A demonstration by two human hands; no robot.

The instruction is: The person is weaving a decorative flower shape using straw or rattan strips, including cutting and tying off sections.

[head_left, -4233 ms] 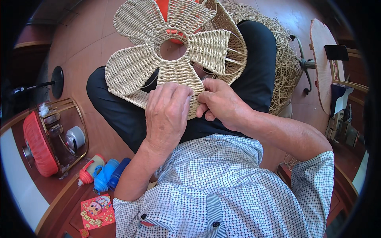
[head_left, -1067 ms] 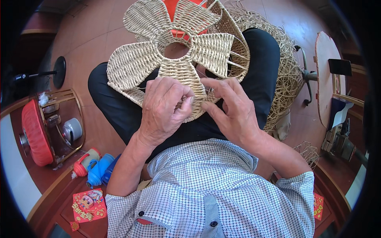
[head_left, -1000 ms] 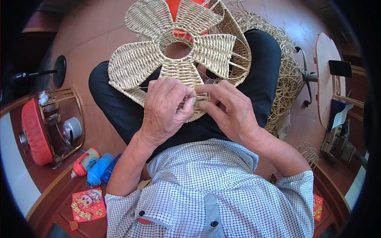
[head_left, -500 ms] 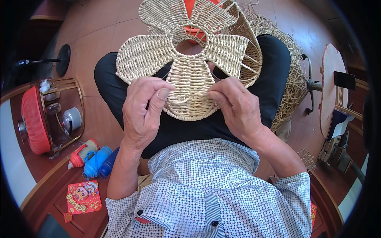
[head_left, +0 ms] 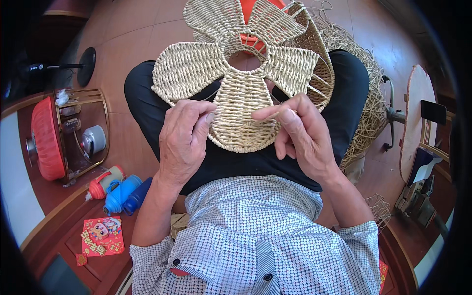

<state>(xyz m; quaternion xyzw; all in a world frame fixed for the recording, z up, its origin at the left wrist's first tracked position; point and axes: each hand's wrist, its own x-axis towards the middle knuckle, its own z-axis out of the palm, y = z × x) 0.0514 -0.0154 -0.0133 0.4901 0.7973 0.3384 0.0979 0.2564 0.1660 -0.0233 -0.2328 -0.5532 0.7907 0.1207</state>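
Observation:
A pale straw-woven flower shape (head_left: 246, 108) with several petals round an open hole lies over my lap, with a deeper woven piece (head_left: 322, 73) behind its right side. My left hand (head_left: 182, 140) is closed at the lower petal's left edge, thumb and forefinger on the weave. My right hand (head_left: 307, 137) is over that petal's right side, thumb and forefinger close together on something pale and thin that I cannot make out, the other fingers curled. Loose ends stick out from the right-hand petal.
A tangled heap of cord (head_left: 366, 137) lies right of my knee, beside a chair base (head_left: 393, 113) and an oval board (head_left: 415, 128). At left are a red basin (head_left: 46, 137), a metal pot (head_left: 93, 140), bottles (head_left: 123, 191), a red paper packet (head_left: 101, 238) and a black stand (head_left: 86, 66).
My hands, close together a second ago, have parted to either side of the lower petal, uncovering its weave. My right hand has turned and risen. The camera's view has shifted slightly.

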